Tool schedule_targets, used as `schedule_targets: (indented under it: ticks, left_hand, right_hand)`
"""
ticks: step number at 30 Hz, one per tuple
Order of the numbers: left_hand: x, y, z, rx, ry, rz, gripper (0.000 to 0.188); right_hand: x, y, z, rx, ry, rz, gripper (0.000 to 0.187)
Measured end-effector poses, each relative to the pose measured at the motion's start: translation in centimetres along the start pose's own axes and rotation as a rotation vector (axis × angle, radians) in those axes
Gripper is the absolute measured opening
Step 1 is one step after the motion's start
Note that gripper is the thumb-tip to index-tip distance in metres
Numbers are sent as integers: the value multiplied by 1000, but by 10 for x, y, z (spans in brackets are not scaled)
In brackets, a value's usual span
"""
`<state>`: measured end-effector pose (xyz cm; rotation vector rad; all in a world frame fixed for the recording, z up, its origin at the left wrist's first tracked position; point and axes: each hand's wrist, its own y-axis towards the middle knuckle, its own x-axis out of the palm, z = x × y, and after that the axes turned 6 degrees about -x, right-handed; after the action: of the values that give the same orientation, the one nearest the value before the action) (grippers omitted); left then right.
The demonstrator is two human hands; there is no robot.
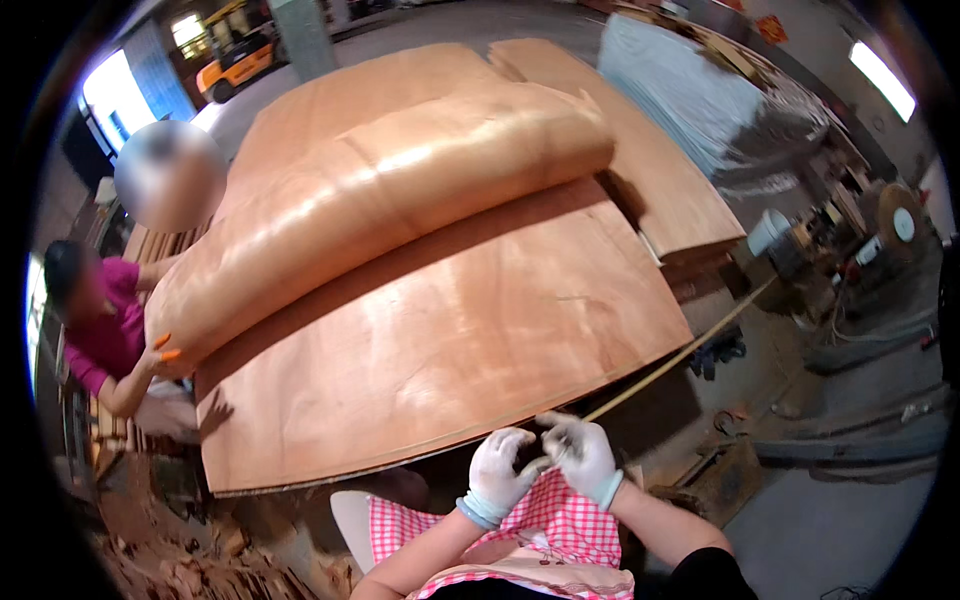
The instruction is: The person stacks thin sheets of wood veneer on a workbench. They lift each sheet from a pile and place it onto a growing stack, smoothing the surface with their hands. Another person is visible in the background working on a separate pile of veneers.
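My left hand (499,468), in a white glove with a bluish cuff, is held just off the near edge of a stack of wide reddish-brown wood veneer sheets (450,330). Its fingers curve with a gap to the thumb, and nothing shows between them. Close beside it is my right hand (582,457), gloved alike with grey-stained fingertips; its fingers are loosely bent and apart. A big veneer sheet (400,180) is folded back over the stack in a long roll. At the left, a co-worker in a magenta top (115,320) has orange-tipped fingers on the roll's end.
A thin yellowish strip (690,350) slants from near my right hand toward machinery. Another veneer pile (660,190) lies right of the stack, before a plastic-wrapped stack (690,100). A white bucket (768,232) stands at right. Wood scraps (220,550) litter the lower left; an orange forklift (238,65) is far off.
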<state>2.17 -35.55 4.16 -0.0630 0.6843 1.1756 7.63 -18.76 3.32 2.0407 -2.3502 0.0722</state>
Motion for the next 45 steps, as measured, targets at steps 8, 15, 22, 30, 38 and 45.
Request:
schedule_targets:
  ticks: [8, 15, 22, 30, 38, 45]
  left_hand:
    - [-81, -88, -17, -327, -307, 182, 20]
    - [-88, -126, -41, -627, -846, 332, 11]
    - [-71, -148, -61, -703, -969, 336, 13]
    - [-107, -137, -36, -692, -1006, 443, 4]
    - [-150, -148, -73, -677, -1003, 742, 4]
    - [-243, -205, -170, -648, -865, 1134, 10]
  right_hand:
    - [125, -37, -18, 29, 162, -302, 18]
    - [166, -40, -7, 63, 68, -403, 47]
    - [168, -40, -5, 45, -46, -446, 51]
    - [137, -20, -59, -247, -881, -551, 32]
    - [96, -8, -80, -248, -965, -429, 19]
    - [48, 25, -49, 106, -786, -479, 15]
